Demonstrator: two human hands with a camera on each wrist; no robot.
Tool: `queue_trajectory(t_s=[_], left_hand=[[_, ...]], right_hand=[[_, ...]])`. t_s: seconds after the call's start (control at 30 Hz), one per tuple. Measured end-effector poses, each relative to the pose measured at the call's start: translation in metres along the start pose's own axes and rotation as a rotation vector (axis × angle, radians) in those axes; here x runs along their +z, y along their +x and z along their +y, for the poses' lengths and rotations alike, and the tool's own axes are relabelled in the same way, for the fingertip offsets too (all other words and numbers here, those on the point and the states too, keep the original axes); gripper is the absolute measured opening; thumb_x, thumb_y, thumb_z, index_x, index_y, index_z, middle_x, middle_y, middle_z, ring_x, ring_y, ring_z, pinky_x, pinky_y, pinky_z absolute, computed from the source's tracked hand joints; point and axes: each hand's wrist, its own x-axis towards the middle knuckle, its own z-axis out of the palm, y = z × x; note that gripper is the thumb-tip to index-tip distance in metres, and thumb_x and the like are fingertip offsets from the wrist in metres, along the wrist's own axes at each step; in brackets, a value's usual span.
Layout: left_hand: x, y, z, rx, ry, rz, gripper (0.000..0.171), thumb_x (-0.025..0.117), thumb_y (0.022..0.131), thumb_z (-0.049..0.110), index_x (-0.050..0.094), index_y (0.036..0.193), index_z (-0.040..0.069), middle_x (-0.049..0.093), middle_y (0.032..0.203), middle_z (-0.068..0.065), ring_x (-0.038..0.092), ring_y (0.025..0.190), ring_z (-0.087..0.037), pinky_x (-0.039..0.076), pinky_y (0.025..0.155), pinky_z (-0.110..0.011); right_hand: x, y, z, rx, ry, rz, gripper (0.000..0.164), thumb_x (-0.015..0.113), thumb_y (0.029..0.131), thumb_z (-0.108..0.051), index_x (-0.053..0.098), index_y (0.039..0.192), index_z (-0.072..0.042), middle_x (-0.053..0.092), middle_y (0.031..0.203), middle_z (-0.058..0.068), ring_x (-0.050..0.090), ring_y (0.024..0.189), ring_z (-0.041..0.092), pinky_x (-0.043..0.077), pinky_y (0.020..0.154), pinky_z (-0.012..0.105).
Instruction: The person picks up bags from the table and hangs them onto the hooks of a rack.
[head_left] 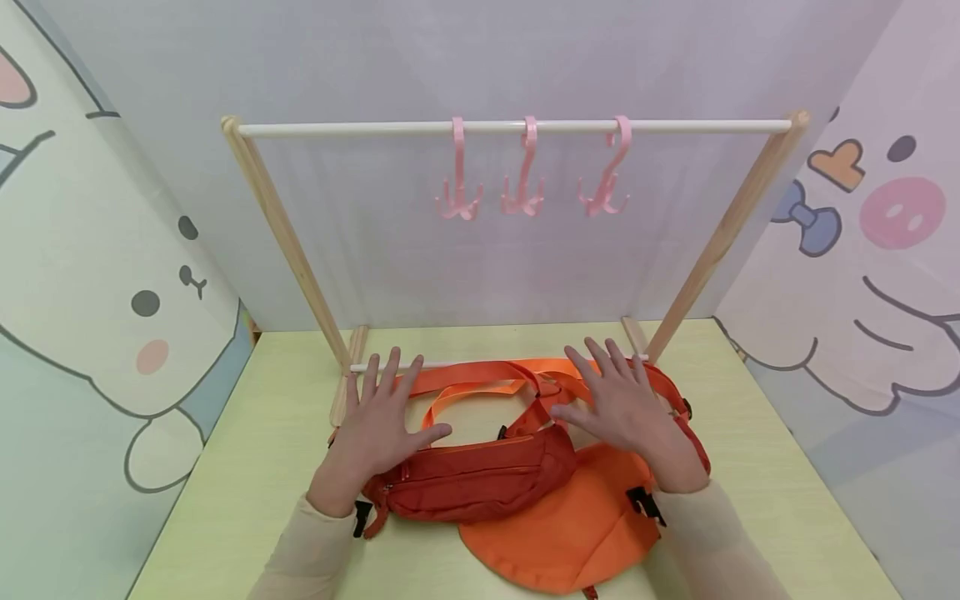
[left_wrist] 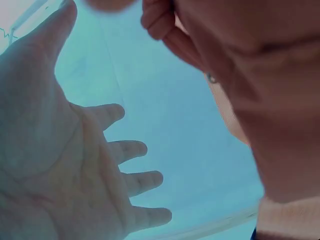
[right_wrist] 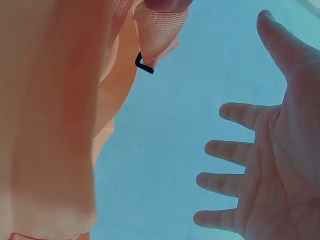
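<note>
Spread and empty, my left hand (head_left: 378,429) and right hand (head_left: 622,408) hover over bags (head_left: 472,483) before the rack (head_left: 288,246), where pink hooks (head_left: 460,158) curl over its bar (head_left: 360,129) to hang.

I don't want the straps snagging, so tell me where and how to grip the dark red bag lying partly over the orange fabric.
Likely the middle of the dark red bag, from above, pinched across its front and back edges: its long, rounded body lies crosswise, uncovered there, while the straps behind overlap.

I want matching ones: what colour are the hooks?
The hooks are pink, seen best in the head view.
</note>
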Motion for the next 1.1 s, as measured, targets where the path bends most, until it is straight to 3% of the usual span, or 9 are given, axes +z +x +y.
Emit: queue_trajectory(t_s=[0.23,0.5,0.77,1.1], left_hand=[[-0.011,0.002,-0.002,0.019,0.006,-0.036,0.112,0.063,0.088,0.081,0.022,0.171,0.018,0.012,0.176,-0.02,0.006,0.159,-0.05,0.007,0.121,-0.074],[-0.022,0.007,-0.005,0.028,0.034,-0.036,0.11,0.064,0.089,0.079,0.027,0.17,0.016,0.018,0.174,-0.021,0.014,0.158,-0.052,0.012,0.12,-0.075],[-0.021,0.018,-0.009,0.035,0.04,-0.083,0.108,0.062,0.091,0.078,0.025,0.17,0.016,0.019,0.174,-0.02,0.019,0.157,-0.05,0.015,0.121,-0.072],[-0.017,0.037,-0.013,0.081,0.023,-0.097,0.094,0.072,0.095,0.062,0.038,0.165,0.01,0.037,0.166,-0.024,0.036,0.149,-0.051,0.029,0.116,-0.073]], right_hand=[[-0.01,0.007,-0.009,-0.042,0.004,-0.02,0.099,0.056,0.095,-0.079,0.031,0.169,-0.018,0.026,0.172,0.02,0.021,0.157,0.049,0.024,0.118,0.073],[-0.016,0.019,-0.016,-0.076,-0.018,-0.041,0.097,0.062,0.095,-0.074,0.035,0.167,-0.015,0.038,0.166,0.02,0.034,0.151,0.048,0.031,0.116,0.071],[-0.018,0.039,-0.026,-0.128,-0.028,-0.072,0.09,0.07,0.096,-0.061,0.039,0.165,-0.011,0.045,0.162,0.02,0.04,0.149,0.043,0.035,0.117,0.066],[-0.01,0.066,-0.039,-0.154,-0.091,-0.141,0.081,0.075,0.098,-0.049,0.044,0.162,-0.011,0.054,0.153,0.018,0.054,0.137,0.04,0.044,0.111,0.061]])
